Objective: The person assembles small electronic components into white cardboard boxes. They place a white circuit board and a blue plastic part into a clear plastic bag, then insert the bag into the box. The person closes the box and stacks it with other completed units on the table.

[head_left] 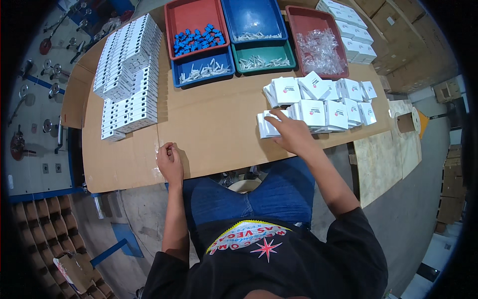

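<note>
My right hand [291,133] reaches over the front left corner of a group of small white boxes. Its fingers and thumb are closed around a white box [266,128] at that corner. Beside it stand more white boxes [312,113] in two rows, some leaning against each other. My left hand [171,163] rests near the front edge of the cardboard-covered table [214,134], its fingers curled in and nothing visible in them.
White square modules with dark openings [130,79] are stacked at the left. Along the back are a red tray [172,25] of blue parts, blue and green trays [266,71] of white plugs, and a red tray [294,30] of clear bags. More white boxes [356,35] stand behind.
</note>
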Demonstrator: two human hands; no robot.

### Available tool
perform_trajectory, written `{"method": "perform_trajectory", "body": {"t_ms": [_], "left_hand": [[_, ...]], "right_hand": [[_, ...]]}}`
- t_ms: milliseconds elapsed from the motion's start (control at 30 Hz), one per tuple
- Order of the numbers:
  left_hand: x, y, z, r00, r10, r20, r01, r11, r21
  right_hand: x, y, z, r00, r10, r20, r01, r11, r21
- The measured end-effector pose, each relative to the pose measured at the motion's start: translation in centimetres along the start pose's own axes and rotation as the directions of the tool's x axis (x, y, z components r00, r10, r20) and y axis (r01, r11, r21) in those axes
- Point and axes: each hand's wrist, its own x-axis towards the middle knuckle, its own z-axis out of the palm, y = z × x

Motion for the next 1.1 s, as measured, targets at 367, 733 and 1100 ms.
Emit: {"method": "perform_trajectory", "body": {"t_ms": [367,733,1100], "left_hand": [[-0.1,0.1,-0.1,1.0,-0.016,0.003,0.016,0.999,-0.052],[-3.3,12.3,-2.4,0.905,0.015,0.425,0.336,0.587,-0.737],[-3.8,20.2,-4.2,0.854,0.325,0.406,0.269,0.393,-0.879]], "right_hand": [[1.3,0.5,1.5,0.996,0.053,0.069,-0.053,0.999,-0.005],[-2.6,-6.4,-0.7,0.979,-0.047,-0.197,0.18,0.653,0.735],[-2.7,-9.3,-1.6,0.837,-0.161,-0.524,0.502,0.608,0.615]]}}
